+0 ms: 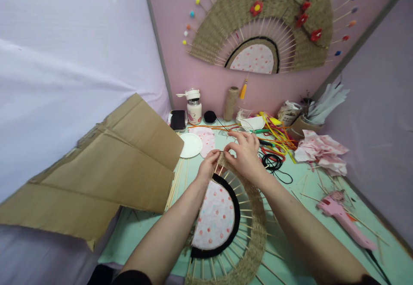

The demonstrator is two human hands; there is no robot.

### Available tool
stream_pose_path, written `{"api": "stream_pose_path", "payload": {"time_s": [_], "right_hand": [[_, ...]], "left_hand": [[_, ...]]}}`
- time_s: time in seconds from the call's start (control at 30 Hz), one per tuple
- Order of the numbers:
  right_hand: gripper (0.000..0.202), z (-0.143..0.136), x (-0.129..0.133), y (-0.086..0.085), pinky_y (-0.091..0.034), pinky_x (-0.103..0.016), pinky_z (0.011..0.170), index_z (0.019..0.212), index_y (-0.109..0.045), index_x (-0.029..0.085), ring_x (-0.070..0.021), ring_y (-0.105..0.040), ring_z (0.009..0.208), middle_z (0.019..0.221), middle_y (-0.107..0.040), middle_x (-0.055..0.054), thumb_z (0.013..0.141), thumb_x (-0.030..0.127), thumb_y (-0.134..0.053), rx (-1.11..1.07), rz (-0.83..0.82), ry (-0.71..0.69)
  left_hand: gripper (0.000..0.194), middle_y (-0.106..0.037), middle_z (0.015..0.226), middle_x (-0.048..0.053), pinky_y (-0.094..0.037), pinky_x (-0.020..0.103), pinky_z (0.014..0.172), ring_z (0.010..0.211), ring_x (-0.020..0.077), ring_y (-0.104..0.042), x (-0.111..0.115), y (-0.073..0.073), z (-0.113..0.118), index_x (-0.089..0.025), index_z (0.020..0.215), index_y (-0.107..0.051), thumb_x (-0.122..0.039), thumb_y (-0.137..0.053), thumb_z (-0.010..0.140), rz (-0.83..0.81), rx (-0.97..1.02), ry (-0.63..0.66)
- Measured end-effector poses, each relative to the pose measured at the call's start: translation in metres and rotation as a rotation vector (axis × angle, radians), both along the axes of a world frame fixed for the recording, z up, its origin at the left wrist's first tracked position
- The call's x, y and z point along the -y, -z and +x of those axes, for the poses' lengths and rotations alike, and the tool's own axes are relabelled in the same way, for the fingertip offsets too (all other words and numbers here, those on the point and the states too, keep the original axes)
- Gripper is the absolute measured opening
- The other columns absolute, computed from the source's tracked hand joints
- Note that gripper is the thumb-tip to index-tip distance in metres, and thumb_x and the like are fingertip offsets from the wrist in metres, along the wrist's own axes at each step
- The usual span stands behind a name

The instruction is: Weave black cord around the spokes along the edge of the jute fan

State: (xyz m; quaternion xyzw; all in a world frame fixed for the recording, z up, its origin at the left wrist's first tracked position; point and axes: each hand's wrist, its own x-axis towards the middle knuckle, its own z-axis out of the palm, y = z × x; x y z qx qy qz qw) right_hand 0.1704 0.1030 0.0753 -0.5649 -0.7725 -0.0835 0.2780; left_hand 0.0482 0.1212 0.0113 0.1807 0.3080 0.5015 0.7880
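Note:
A half-round fan (215, 216) of thin wooden sticks lies on edge in front of me, its centre covered in pink dotted fabric with a black border. Twine (258, 229) is woven in a wide band through the sticks. My left hand (209, 164) pinches the upper end of the woven band from the left. On the other side of that end, my right hand (243, 151) has its thumb and index finger pressed to the weave, the other fingers raised. Whether a loose strand is between those fingertips is too small to make out.
Folded cardboard (135, 156) leans at the left. A pink glue gun (346, 222) lies right, near crumpled fabric (322, 151) and loose sticks. Behind stand a white jar (194, 112), a twine spool (231, 104) and coloured cords (284, 136). A finished fan (267, 22) hangs on the wall.

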Motion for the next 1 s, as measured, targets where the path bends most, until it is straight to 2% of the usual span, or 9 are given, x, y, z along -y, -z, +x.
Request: {"api": "stream_pose_path", "payload": {"time_s": [0.27,0.47,0.6,0.7,0.77,0.87,1.0], "right_hand": [[0.014,0.002,-0.002,0.003,-0.016,-0.051,0.101,0.071,-0.068,0.023,-0.0280,-0.035,0.115,0.123,-0.054,-0.004,0.079,0.027,-0.057,-0.010,-0.029,-0.016],[0.013,0.003,-0.001,0.001,-0.018,-0.051,0.101,0.071,-0.068,0.024,-0.0290,-0.036,0.116,0.122,-0.056,-0.003,0.078,0.028,-0.058,-0.063,-0.066,-0.027],[0.015,0.019,-0.001,-0.010,-0.025,-0.046,0.099,0.087,-0.067,0.024,-0.0260,-0.044,0.114,0.119,-0.059,-0.005,0.081,0.030,-0.055,-0.291,-0.047,-0.035],[0.019,0.044,-0.011,-0.008,-0.034,-0.042,0.096,0.092,-0.065,0.021,-0.0234,-0.052,0.106,0.109,-0.063,-0.007,0.082,0.031,-0.052,-0.575,-0.050,-0.039],[0.021,0.063,-0.022,0.003,-0.041,-0.040,0.089,0.091,-0.064,0.019,-0.0217,-0.058,0.094,0.097,-0.066,-0.007,0.079,0.034,-0.054,-0.819,-0.165,-0.025],[0.021,0.085,-0.037,0.026,-0.044,-0.037,0.088,0.086,-0.064,0.018,-0.0176,-0.061,0.083,0.089,-0.067,-0.005,0.073,0.035,-0.062,-1.158,-0.448,-0.055],[0.026,0.092,-0.046,0.047,-0.043,-0.036,0.092,0.088,-0.068,0.018,-0.0156,-0.062,0.085,0.096,-0.067,-0.006,0.067,0.033,-0.070,-1.276,-0.873,-0.271]], "left_hand": [[0.018,-0.060,0.062,-0.003,-0.046,0.022,0.061,0.055,0.0095,-0.057,-0.003,0.007,0.002,-0.017,0.078,-0.058,-0.021,-0.070,0.065,-0.020,-0.004,0.042],[0.012,-0.060,0.060,-0.003,-0.047,0.023,0.064,0.055,0.0097,-0.057,-0.001,0.003,0.004,-0.015,0.076,-0.060,-0.013,-0.066,0.066,-0.056,-0.015,0.062],[0.007,-0.064,0.066,0.001,-0.048,0.026,0.073,0.066,0.0136,-0.062,0.001,-0.003,0.005,-0.014,0.073,-0.060,-0.012,-0.064,0.068,-0.082,-0.014,0.061],[0.003,-0.068,0.071,0.005,-0.048,0.029,0.076,0.070,0.0158,-0.064,0.002,-0.006,0.005,-0.014,0.072,-0.061,-0.011,-0.061,0.070,-0.101,-0.018,0.073],[0.004,-0.068,0.070,0.005,-0.049,0.028,0.075,0.069,0.0162,-0.064,0.003,-0.006,0.005,-0.013,0.072,-0.062,-0.010,-0.060,0.070,-0.108,-0.019,0.079],[0.005,-0.069,0.068,0.006,-0.050,0.028,0.075,0.071,0.0175,-0.065,0.002,-0.006,0.005,-0.013,0.069,-0.063,-0.009,-0.060,0.069,-0.114,-0.023,0.083],[0.005,-0.069,0.069,0.007,-0.051,0.030,0.077,0.075,0.0196,-0.066,0.002,-0.005,0.005,-0.012,0.067,-0.063,-0.009,-0.061,0.069,-0.122,-0.031,0.082]]}}
